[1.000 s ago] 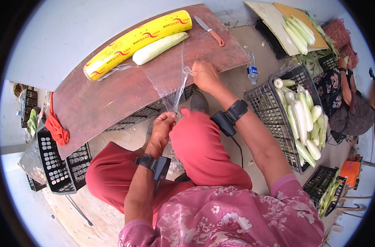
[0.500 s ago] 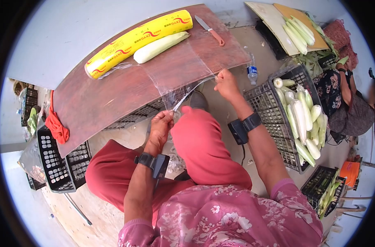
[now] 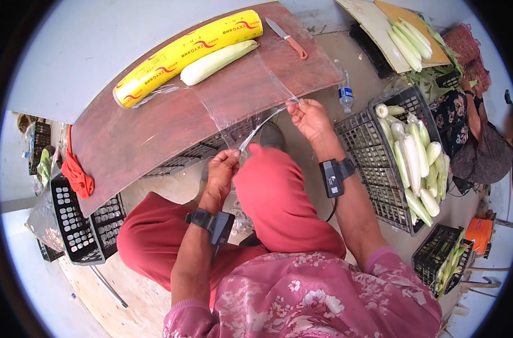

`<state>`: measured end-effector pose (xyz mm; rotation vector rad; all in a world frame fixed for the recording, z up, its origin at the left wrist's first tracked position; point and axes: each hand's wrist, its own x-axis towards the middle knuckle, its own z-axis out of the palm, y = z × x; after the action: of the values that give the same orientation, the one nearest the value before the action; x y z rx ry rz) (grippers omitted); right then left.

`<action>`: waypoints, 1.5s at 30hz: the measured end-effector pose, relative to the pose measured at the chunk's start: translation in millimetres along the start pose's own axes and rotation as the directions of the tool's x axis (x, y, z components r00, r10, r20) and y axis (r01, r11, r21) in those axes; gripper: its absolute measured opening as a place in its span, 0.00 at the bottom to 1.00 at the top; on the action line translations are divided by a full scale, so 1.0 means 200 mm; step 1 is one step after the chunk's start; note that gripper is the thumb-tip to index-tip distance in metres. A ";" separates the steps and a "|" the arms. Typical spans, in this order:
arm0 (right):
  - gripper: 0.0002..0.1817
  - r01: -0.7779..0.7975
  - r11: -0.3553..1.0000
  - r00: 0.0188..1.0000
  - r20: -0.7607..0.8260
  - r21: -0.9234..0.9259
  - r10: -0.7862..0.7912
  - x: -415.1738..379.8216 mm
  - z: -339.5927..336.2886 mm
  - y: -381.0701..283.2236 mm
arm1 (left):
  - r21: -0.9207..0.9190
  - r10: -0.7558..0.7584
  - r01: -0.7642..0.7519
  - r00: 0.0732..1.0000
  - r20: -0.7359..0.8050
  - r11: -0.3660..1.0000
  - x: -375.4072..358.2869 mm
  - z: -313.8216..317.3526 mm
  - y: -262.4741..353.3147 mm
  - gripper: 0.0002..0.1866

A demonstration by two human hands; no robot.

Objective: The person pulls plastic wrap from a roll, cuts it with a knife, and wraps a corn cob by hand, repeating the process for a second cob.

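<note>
At upper left, a yellow film roll (image 3: 186,53) and a peeled corn cob (image 3: 218,59) lie on the reddish surface (image 3: 132,141). A clear film sheet (image 3: 239,96) stretches from the roll toward frame centre. The left hand (image 3: 222,172) pinches its lower corner and the right hand (image 3: 308,118) pinches its right edge, both closed.

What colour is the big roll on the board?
Yellow with red lettering; the roll shows only in the head view.

On the desk (image 3: 155,129) we see the wrap roll (image 3: 186,53) behind the corn cob (image 3: 217,59), the knife (image 3: 287,38) to their right, and a crate of cobs (image 3: 380,163) right of our knees.
</note>
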<state>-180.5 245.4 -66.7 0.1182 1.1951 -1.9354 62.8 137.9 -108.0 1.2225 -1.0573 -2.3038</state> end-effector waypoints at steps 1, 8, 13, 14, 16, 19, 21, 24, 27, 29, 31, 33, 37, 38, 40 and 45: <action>0.04 -0.039 0.992 0.999 -0.002 0.119 0.040 0.00 0.00 0.00 | 0.006 0.007 -0.007 1.000 0.001 1.000 0.00 0.01 0.00 0.01; 0.04 -0.119 0.936 0.986 -0.076 0.332 0.152 0.05 0.01 0.07 | -0.001 -0.002 0.002 1.000 -0.006 1.000 0.00 -0.01 0.00 0.01; 0.03 0.006 0.995 1.000 -0.009 0.101 -0.005 0.03 -0.01 0.08 | 0.019 -0.004 0.004 1.000 0.001 1.000 0.01 -0.01 0.00 0.01; 0.03 -0.001 0.995 1.000 0.009 0.095 0.000 0.02 -0.01 0.09 | 0.025 0.004 -0.004 1.000 0.003 1.000 0.01 -0.01 0.00 0.01; 0.03 -0.012 0.996 0.999 0.042 0.083 0.008 0.00 -0.01 0.08 | 0.040 0.018 -0.018 1.000 0.011 0.999 0.01 0.00 0.00 0.02; 0.05 -0.072 0.996 0.990 0.125 0.050 0.065 0.00 -0.06 0.10 | 0.016 -0.004 0.004 1.000 0.011 1.000 0.01 0.00 0.00 0.02; 0.05 -0.069 0.998 0.982 0.173 -0.009 0.070 -0.01 -0.06 0.12 | 0.020 -0.010 0.010 1.000 0.010 1.000 0.00 0.02 0.01 0.02; 0.08 -0.108 0.993 0.968 0.223 -0.055 0.118 -0.03 -0.03 0.13 | 0.027 -0.019 0.019 1.000 0.015 0.999 0.00 0.03 0.01 0.01; 0.10 -0.168 0.984 0.964 0.200 -0.053 0.175 -0.06 0.03 0.12 | 0.016 -0.015 0.015 1.000 0.012 1.000 -0.01 0.02 0.01 0.01; 0.09 -0.186 0.981 0.964 0.184 -0.054 0.193 -0.06 0.06 0.13 | 0.008 -0.018 0.018 1.000 0.011 1.000 -0.01 0.02 0.01 0.01; 0.09 -0.183 0.981 0.963 0.190 -0.069 0.193 -0.06 0.09 0.14 | 0.004 -0.030 0.030 0.999 0.017 1.000 -0.01 0.02 0.01 0.01; 0.08 -0.159 0.985 0.970 0.178 -0.065 0.169 -0.04 0.11 0.16 | -0.003 -0.033 0.033 0.999 0.034 0.999 -0.01 0.03 0.01 0.01; 0.06 -0.150 0.988 0.973 0.173 -0.045 0.155 -0.01 0.10 0.18 | -0.003 -0.035 0.035 0.999 0.036 0.999 0.00 0.02 0.01 0.01; 0.05 -0.155 0.988 0.972 0.185 0.026 0.147 -0.01 0.08 0.19 | -0.003 -0.031 0.031 0.999 0.036 1.000 0.00 0.02 0.01 0.01; 0.04 -0.167 0.972 0.970 0.206 0.165 0.132 -0.01 0.03 0.21 | -0.002 -0.026 0.027 0.999 0.034 1.000 -0.01 0.01 0.01 0.01; 0.03 -0.097 0.963 0.986 0.158 0.250 0.058 -0.06 -0.04 0.22 | -0.029 -0.025 0.027 0.998 0.057 0.999 -0.01 0.02 0.01 0.01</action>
<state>-145.0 250.7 -96.8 0.1506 0.8262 -1.9848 60.6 139.4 -105.1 1.1729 -1.0281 -2.3784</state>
